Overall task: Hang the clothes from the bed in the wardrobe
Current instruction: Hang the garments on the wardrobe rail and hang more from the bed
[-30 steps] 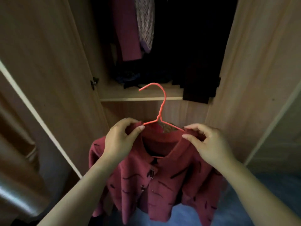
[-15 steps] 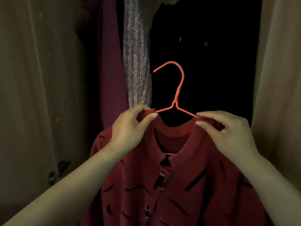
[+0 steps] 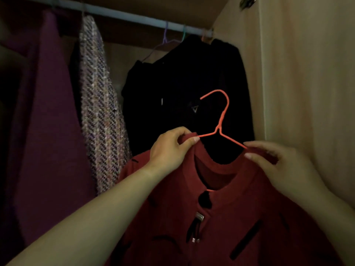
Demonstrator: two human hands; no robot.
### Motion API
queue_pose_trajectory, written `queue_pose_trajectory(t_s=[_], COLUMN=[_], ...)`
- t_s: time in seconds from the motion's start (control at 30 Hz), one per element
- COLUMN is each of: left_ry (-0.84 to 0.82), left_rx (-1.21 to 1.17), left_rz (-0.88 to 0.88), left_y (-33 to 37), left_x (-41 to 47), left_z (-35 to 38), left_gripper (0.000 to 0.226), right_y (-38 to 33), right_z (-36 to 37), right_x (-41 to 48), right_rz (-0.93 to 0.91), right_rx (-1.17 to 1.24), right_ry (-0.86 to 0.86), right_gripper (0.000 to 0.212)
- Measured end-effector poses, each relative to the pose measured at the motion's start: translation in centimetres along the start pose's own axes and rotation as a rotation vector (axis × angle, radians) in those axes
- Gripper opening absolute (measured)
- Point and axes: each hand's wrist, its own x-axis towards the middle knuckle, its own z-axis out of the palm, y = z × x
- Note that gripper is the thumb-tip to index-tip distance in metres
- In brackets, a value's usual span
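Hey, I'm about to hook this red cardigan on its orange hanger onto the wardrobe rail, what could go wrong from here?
1. The left hand and right hand both pinch the red cardigan at its shoulders, not the orange hanger itself, so the hook may swing and miss the rail.
2. The hook sits right in front of the black garment and could snag on it.
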Motion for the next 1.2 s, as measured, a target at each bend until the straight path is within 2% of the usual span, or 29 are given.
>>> queue_pose_trajectory(t_s=[0.1, 0.2, 0.33, 0.43, 0.5, 0.63, 0.7, 0.8, 0.9, 1.0, 1.2], left_ry=[-0.009, -0.027, -0.075, 0.023, 0.122, 0.315, 0.349, 0.406, 0.453, 0.491, 0.500], left_rx=[-0.069, -0.098, 0.070, 0.349, 0.550, 0.751, 0.820, 0.846, 0.840, 0.734, 0.587], left_rz=[0.028, 0.077, 0.146, 0.249, 0.318, 0.407, 0.405, 0.395, 0.424, 0.400, 0.600], left_y=[-0.3, -0.8, -2.8, -4.2, -4.5, -5.8, -6.7, -7.8, -8.3, -8.8, -12.4], left_x=[2.3, 4.0, 6.6, 9.5, 11.5, 15.6, 17.6, 20.1, 22.8, 25.6, 27.5], left_z=[1.9, 2.7, 1.1, -1.9, -4.6, -9.7, -11.3, -13.0, -14.4, -15.9, -16.5], left_gripper=[0.014, 0.016, 0.023, 0.048, 0.056, 0.056, 0.046, 0.036, 0.038, 0.042, 0.036], right_y=[1.3, 1.7, 1.6, 1.7, 1.3, -1.1, -2.6, -4.3, -5.4, -6.4, -8.3], right_z=[-0.7, -0.4, 1.2, 2.5, 3.6, 6.6, 8.3, 10.9, 12.7, 13.1, 15.4], right_x=[2.0, 4.1, 7.1, 10.0, 12.0, 15.9, 17.4, 19.4, 22.1, 25.3, 31.1], right_rz=[-0.048, -0.066, -0.118, -0.173, -0.186, -0.233, -0.254, -0.247, -0.224, -0.199, -0.185], right_rx=[-0.126, -0.200, -0.280, -0.350, -0.387, -0.454, -0.462, -0.473, -0.506, -0.523, -0.509], right_ry=[-0.054, 0.032, 0.131, 0.172, 0.192, 0.233, 0.247, 0.258, 0.269, 0.330, 0.418], right_gripper=[0.026, 0.021, 0.018, 0.019, 0.020, 0.020, 0.020, 0.022, 0.025, 0.026, 0.025])
